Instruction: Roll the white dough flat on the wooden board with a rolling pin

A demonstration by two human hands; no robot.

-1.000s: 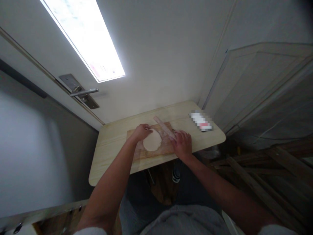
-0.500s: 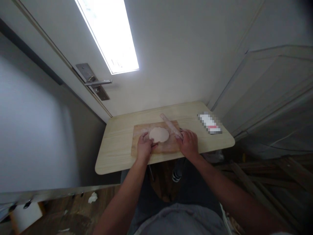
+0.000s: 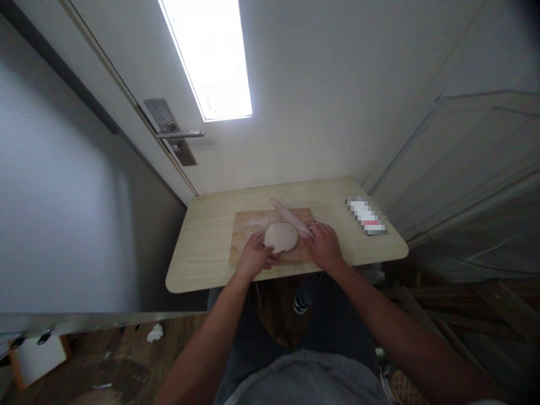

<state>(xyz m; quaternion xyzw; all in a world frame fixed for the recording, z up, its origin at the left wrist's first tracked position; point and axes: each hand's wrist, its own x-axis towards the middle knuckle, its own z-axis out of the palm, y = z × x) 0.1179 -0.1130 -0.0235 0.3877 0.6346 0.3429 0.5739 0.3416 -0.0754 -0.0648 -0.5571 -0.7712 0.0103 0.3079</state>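
Note:
A flat, pale round of dough is over the floured wooden board. At its lower left edge, my left hand grips the dough, thumb on top and fingers beneath or beside it. My right hand is closed round the near end of a thin wooden rolling pin. The pin slants away to the upper left, its far end past the board's back edge and clear of the dough's middle. Whether the dough is fully resting on the board I cannot tell.
The board lies on a small light wood table against a white door with a metal handle. A phone-like object, its surface blurred, lies at the table's right. Wooden slats stand low on the right.
The dough has shifted slightly right with my left hand's fingers further under its near edge. The rolling pin has tilted a little more to the left. The whole view has shifted slightly.

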